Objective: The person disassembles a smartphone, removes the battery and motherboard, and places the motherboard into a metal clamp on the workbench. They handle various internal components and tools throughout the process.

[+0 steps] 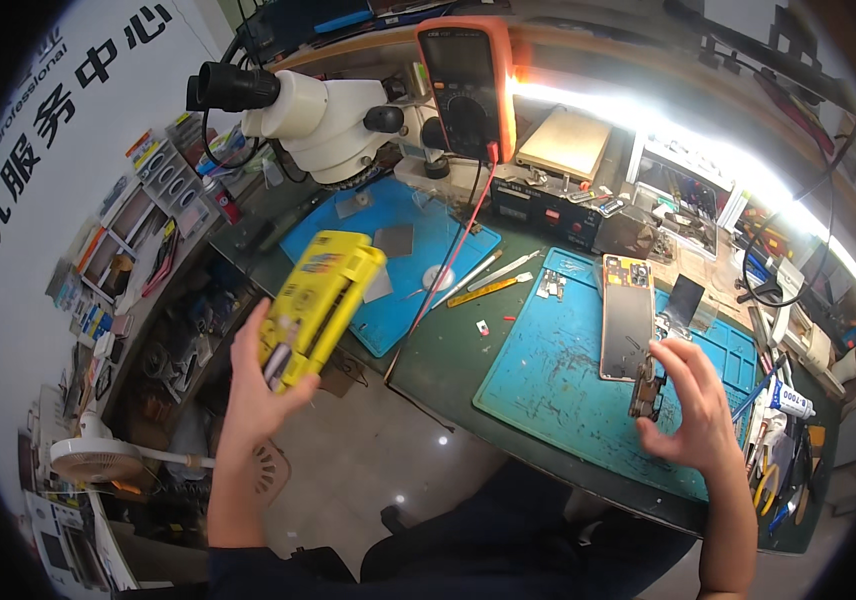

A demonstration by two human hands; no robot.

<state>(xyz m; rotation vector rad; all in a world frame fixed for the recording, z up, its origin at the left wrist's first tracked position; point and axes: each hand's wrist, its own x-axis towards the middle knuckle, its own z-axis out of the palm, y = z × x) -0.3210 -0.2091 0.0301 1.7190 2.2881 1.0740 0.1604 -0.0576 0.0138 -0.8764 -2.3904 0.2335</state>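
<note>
My left hand (253, 385) is closed round the lower end of a yellow plastic case (320, 290), holding it tilted in the air left of the bench. My right hand (698, 410), fingers curled, grips a small dark phone part (646, 390) by its edges above the teal work mat (548, 370). Just beyond it lies an opened phone (628, 325), its inner parts bare at the top end. A small dark flat panel (685, 298) rests to the phone's right. At the mat's upper left sits a small silvery board piece (551, 284).
A white microscope (333, 125) stands over a blue mat (333, 225) at the far left. An orange multimeter (468, 90) has a red lead hanging down. Between the mats lie tweezers and a yellow-handled tool (488, 290). Tools and a glue tube (791, 400) crowd the right edge.
</note>
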